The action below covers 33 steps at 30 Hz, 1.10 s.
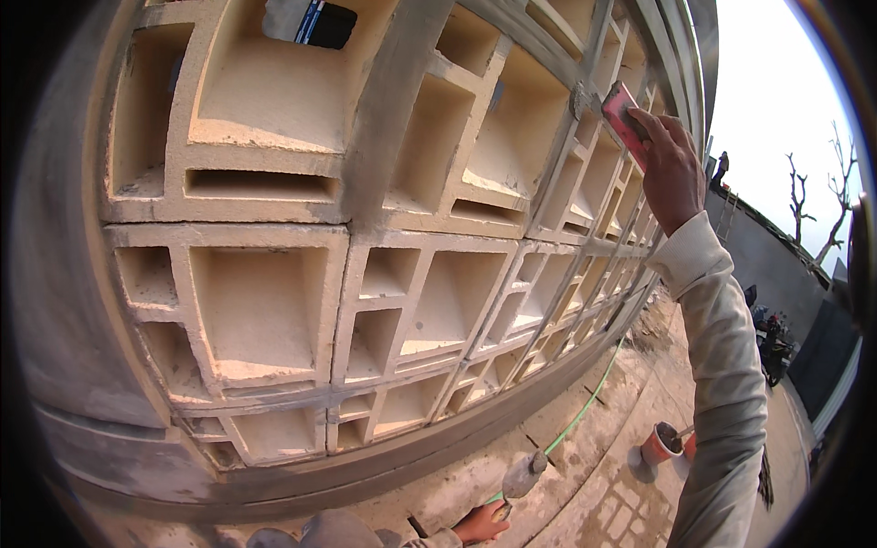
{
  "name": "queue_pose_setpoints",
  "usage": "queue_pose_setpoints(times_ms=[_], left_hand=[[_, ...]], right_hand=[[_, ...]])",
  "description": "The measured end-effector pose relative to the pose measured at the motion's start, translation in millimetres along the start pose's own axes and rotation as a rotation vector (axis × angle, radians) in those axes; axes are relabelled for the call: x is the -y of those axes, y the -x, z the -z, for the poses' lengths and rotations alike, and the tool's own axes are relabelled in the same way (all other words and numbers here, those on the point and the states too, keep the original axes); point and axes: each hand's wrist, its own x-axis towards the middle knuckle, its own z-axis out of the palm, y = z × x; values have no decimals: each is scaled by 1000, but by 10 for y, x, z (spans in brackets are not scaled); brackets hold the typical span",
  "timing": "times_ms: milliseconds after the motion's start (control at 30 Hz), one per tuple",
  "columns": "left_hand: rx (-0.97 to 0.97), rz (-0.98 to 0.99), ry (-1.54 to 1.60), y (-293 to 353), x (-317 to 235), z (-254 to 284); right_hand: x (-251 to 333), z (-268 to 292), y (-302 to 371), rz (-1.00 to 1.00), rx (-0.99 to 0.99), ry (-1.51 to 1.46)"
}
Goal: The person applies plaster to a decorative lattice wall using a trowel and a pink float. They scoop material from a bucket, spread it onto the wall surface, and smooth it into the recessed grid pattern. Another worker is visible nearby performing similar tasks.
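Observation:
A wall of cream openwork concrete blocks (pixel 283 239) with square and slotted recesses fills most of the view, its joints smeared with grey mortar. Raised at the upper right, my right hand (pixel 673 169) is closed round a red rectangular block (pixel 625 125) with grey smears, held close to the wall's far upper joints. Whether it touches them I cannot tell. Low at the bottom edge, my left hand (pixel 481 523) is closed on what looks like a trowel (pixel 523 476). Its grey blade has a small lump at the tip, and my fingers hide the handle.
A red bucket (pixel 658 446) with dark contents stands on the ground at the right, another red container (pixel 690 446) beside it. Along the wall's foot runs a green hose (pixel 585 411). Farther back are a motorcycle (pixel 774 340), a grey boundary wall (pixel 767 251) and a person (pixel 722 167) above it.

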Motion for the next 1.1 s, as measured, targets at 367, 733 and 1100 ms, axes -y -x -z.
queue_pose_setpoints(times_ms=[367,733,1100], left_hand=[[3,14,54,36,-108,-49],[18,45,81,38,-53,-92],[0,69,33,218,-417,14]], right_hand=[[117,214,-460,75,145,-206],[431,471,-315,176,432,-2],[522,912,1325,-985,688,-1634]])
